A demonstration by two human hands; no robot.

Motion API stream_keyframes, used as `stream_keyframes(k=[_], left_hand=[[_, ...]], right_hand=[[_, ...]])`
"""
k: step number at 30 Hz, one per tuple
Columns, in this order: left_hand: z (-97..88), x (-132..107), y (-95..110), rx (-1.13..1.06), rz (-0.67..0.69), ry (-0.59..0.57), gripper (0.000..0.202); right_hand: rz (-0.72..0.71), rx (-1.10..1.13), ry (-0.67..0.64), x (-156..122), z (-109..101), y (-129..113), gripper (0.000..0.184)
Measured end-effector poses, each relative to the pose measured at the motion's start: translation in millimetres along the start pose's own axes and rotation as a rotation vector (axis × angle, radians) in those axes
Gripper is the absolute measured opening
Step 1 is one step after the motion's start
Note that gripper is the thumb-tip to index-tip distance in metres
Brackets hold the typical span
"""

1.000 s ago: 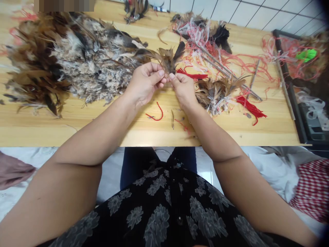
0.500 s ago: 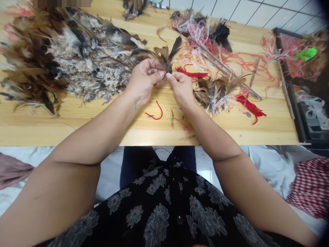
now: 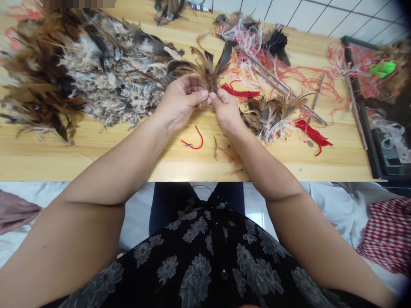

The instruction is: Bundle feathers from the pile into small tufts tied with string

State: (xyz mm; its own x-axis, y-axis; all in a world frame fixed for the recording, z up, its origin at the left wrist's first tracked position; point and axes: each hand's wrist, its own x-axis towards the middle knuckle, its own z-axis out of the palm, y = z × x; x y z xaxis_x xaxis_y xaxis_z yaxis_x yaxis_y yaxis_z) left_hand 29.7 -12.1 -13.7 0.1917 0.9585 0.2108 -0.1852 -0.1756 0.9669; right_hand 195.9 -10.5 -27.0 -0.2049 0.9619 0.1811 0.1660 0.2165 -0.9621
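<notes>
Between my two hands a small bunch of brown and black feathers [image 3: 210, 64] stands with its tips fanned out away from me. My left hand [image 3: 186, 96] pinches the base of the bunch between thumb and fingers. My right hand [image 3: 226, 107] meets it there, thumb and fingertips also closed on the base. The quill ends are hidden by my fingertips. Just beyond my right hand lies a bundle of red yarn [image 3: 242, 90]. Beside its wrist is a pile of tied feather bunches [image 3: 271, 117]. A short curved red strand [image 3: 199, 139] lies below my hands.
A large heap of grey and brown feathers [image 3: 112, 77] covers the table's left side. Thin sticks [image 3: 272, 81] and tangled pink and white plastic string [image 3: 247, 42] lie at the back right. More red yarn [image 3: 314, 132] is near a dark-framed tray [image 3: 362, 107] at the right edge.
The feathers in my fingers have spread into a wider, more upright fan. My hands have barely moved and stay together at the base.
</notes>
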Motion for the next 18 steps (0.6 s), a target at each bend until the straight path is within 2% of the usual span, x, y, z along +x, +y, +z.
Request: stream_keyframes(k=[4, 10, 14, 18], left_hand=[[-4.4, -1.7, 3.7, -0.009, -0.06, -0.073, 0.068], [-9.1, 2.6, -2.2, -0.037, -0.034, -0.105, 0.063], [-9.5, 5.9, -5.9, -0.049, -0.012, -0.075, 0.065], [-8.1, 5.4, -6.3, -0.084, 0.037, -0.04, 0.065]], right_hand=[[0.031, 0.028, -0.032, -0.6, 3.0, -3.5, 0.04], [0.033, 0.106, -0.114, -4.5, 3.9, -10.8, 0.042], [-0.007, 0.142, -0.177, -9.0, -1.1, -21.6, 0.05], [-0.032, 0.104, -0.171, -9.5, -8.5, -24.9, 0.063]])
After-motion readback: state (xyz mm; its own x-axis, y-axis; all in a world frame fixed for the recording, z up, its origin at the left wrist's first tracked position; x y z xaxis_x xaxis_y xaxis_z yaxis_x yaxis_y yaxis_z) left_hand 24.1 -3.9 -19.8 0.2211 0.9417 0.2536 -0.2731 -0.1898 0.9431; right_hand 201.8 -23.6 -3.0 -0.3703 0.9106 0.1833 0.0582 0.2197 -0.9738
